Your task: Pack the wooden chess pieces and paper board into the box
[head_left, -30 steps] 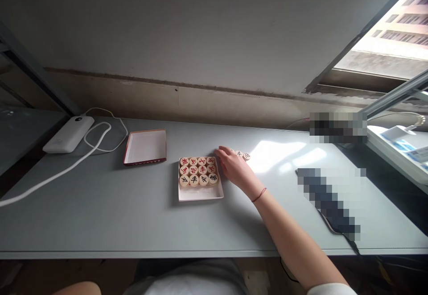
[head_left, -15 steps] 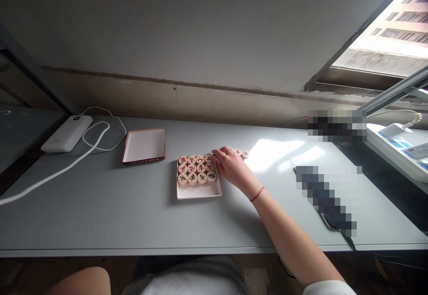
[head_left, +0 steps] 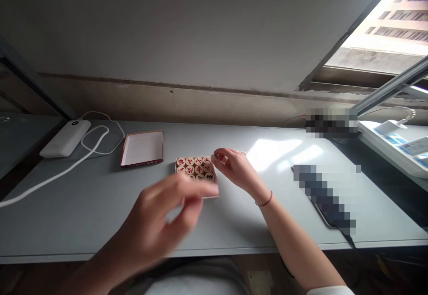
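My right hand (head_left: 236,168) pinches a Chinese chess piece (head_left: 216,156) between thumb and fingertips, just beyond the box's right back corner. The shallow white box (head_left: 214,193) holds rows of round pale pieces (head_left: 199,169), marked with red characters at the back and black ones nearer me. Smeared by motion, my left hand (head_left: 163,217) hangs in front of the box and hides its near left part. Its index finger is stretched out and I see nothing in its grasp. Behind my right hand, part of another loose piece (head_left: 243,153) shows.
The box lid (head_left: 143,148), red-edged and hollow side up, lies at the left. A white power bank (head_left: 66,139) with a looping white cable (head_left: 73,161) is farther left. A pixelated dark object (head_left: 324,197) lies at the right, near the desk's front edge.
My left hand has come into view from the lower left, over the near part of the box. My right hand has turned slightly, and a piece now shows in its fingertips.
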The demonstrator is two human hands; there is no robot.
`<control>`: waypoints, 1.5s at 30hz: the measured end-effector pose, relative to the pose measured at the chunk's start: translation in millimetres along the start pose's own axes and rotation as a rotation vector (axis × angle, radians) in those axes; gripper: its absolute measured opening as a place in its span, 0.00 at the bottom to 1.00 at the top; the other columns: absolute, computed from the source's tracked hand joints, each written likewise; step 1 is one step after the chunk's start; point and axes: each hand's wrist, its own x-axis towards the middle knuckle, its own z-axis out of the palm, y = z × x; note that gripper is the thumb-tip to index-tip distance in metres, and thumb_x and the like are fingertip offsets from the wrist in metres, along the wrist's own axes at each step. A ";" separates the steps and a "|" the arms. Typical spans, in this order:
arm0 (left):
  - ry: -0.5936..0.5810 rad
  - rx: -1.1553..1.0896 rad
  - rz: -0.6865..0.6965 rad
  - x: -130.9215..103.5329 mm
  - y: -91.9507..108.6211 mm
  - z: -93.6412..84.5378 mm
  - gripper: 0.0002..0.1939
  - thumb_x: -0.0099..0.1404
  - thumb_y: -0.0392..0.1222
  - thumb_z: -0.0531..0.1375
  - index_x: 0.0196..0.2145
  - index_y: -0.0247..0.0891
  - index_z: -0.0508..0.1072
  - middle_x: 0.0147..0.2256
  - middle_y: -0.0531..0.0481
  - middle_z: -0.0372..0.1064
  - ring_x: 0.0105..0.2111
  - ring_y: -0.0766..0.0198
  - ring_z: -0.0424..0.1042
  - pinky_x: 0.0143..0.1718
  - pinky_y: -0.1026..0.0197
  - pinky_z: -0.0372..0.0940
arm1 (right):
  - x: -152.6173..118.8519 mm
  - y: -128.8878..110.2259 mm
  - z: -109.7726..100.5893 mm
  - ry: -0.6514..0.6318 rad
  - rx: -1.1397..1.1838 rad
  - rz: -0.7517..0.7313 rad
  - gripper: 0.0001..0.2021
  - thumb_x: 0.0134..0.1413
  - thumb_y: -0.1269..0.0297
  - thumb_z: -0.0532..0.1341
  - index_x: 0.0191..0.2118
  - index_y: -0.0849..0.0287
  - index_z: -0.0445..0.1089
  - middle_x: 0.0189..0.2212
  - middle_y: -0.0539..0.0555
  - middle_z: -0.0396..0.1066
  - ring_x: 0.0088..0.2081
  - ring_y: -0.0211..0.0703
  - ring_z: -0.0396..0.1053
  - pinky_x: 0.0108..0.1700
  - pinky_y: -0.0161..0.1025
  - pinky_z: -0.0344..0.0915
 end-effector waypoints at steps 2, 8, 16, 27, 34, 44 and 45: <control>-0.071 0.078 -0.032 16.2 -16.7 15.5 0.15 0.68 0.37 0.55 0.52 0.45 0.69 0.42 0.51 0.71 0.38 0.66 0.72 0.38 0.65 0.70 | -3.7 -8.8 -2.1 -0.058 0.293 0.006 0.14 0.61 0.53 0.55 0.41 0.58 0.69 0.31 0.52 0.70 0.25 0.34 0.62 0.28 0.34 0.60; -0.082 0.060 0.076 16.2 -58.6 45.2 0.13 0.69 0.38 0.56 0.51 0.42 0.70 0.46 0.48 0.69 0.48 0.61 0.70 0.49 0.61 0.68 | -12.9 -28.7 4.8 -0.280 0.815 0.064 0.18 0.58 0.49 0.58 0.43 0.60 0.70 0.28 0.50 0.66 0.22 0.30 0.57 0.20 0.30 0.56; -0.114 0.063 -0.011 -14.1 -77.4 28.3 0.03 0.66 0.38 0.59 0.38 0.40 0.72 0.42 0.51 0.72 0.39 0.66 0.73 0.41 0.66 0.67 | -13.2 -25.9 2.7 -0.425 1.090 0.214 0.14 0.51 0.58 0.66 0.41 0.58 0.66 0.34 0.50 0.66 0.34 0.36 0.69 0.32 0.33 0.70; -0.216 0.184 0.113 -38.4 -97.0 26.9 0.03 0.67 0.36 0.58 0.35 0.40 0.73 0.39 0.50 0.71 0.37 0.64 0.68 0.41 0.59 0.62 | -25.1 -34.9 21.6 -0.247 0.602 0.083 0.09 0.59 0.58 0.58 0.42 0.57 0.67 0.28 0.49 0.66 0.25 0.33 0.62 0.24 0.31 0.59; -0.137 0.200 0.058 -37.1 -93.3 25.3 0.03 0.64 0.35 0.58 0.33 0.38 0.71 0.35 0.50 0.69 0.35 0.63 0.66 0.40 0.59 0.63 | -31.0 -51.1 38.2 -0.221 0.252 -0.099 0.05 0.61 0.62 0.59 0.42 0.55 0.67 0.28 0.47 0.71 0.22 0.31 0.61 0.25 0.30 0.54; -0.199 0.315 0.113 -39.9 -94.3 32.8 0.26 0.59 0.43 0.65 0.53 0.39 0.64 0.53 0.39 0.61 0.56 0.48 0.59 0.55 0.47 0.61 | -27.4 -46.2 40.0 -0.161 -0.008 -0.186 0.12 0.65 0.59 0.52 0.38 0.57 0.70 0.29 0.53 0.73 0.26 0.37 0.68 0.26 0.33 0.57; -0.194 0.337 0.139 -39.1 -94.5 34.6 0.25 0.60 0.42 0.65 0.53 0.39 0.64 0.54 0.39 0.60 0.56 0.48 0.58 0.55 0.47 0.60 | -23.4 -41.2 34.9 -0.129 -0.011 -0.179 0.12 0.65 0.60 0.52 0.39 0.57 0.70 0.30 0.53 0.73 0.27 0.37 0.68 0.27 0.33 0.59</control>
